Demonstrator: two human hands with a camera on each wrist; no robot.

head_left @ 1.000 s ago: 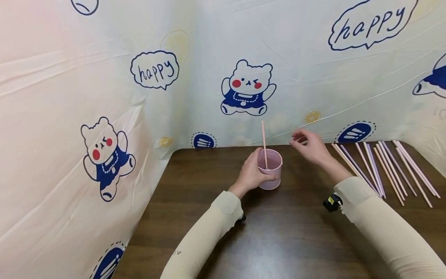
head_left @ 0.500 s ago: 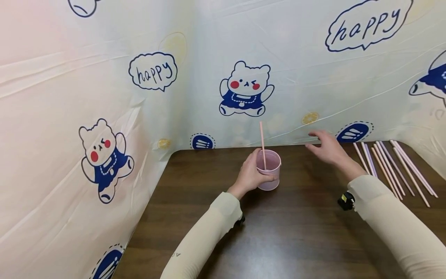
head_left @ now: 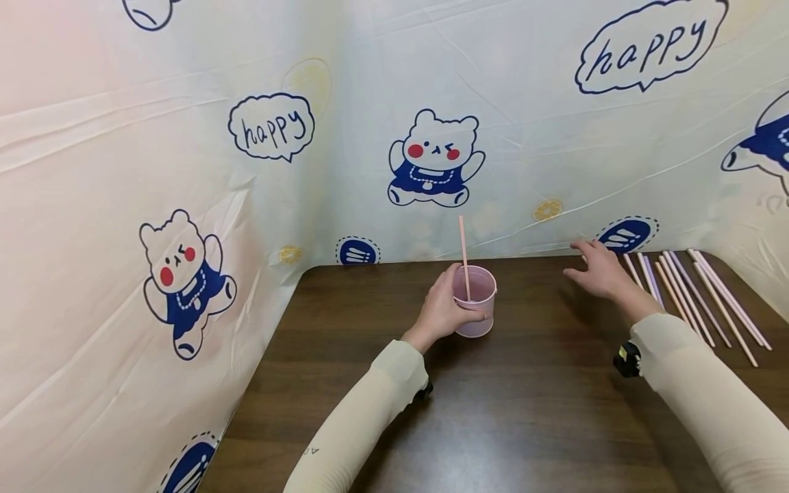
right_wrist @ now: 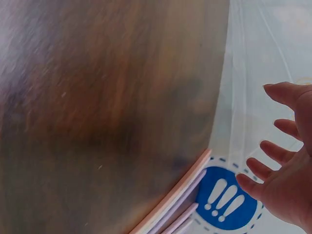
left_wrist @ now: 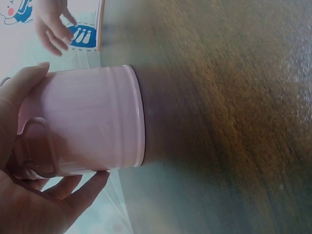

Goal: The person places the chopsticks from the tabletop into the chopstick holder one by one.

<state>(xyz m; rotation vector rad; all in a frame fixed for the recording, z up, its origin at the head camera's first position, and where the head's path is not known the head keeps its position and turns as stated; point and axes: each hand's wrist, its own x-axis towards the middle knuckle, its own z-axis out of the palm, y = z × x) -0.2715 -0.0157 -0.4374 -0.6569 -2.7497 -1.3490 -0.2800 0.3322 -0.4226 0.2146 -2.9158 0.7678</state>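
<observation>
A small pink pail (head_left: 476,316) stands upright on the brown table. My left hand (head_left: 445,308) grips it from the left, thumb on one side and fingers on the other. The left wrist view shows the pail's wall and a small looped ear (left_wrist: 40,146) near the palm. One thin pink straw-like stick (head_left: 464,250) leans inside the pail, its top well above the rim. My right hand (head_left: 603,272), fingers spread and holding nothing, hovers near the left end of a row of similar sticks (head_left: 690,294). Its forearm hides part of that row.
The sticks, several in pink, purple and peach tones, lie side by side at the table's (head_left: 524,411) right rear. A printed cloth (head_left: 364,157) with bears and speech bubbles hangs along the back and left edges.
My right hand has moved right, away from the pail toward the sticks, its fingers spreading. The left hand, the pail and the stick inside it have stayed put.
</observation>
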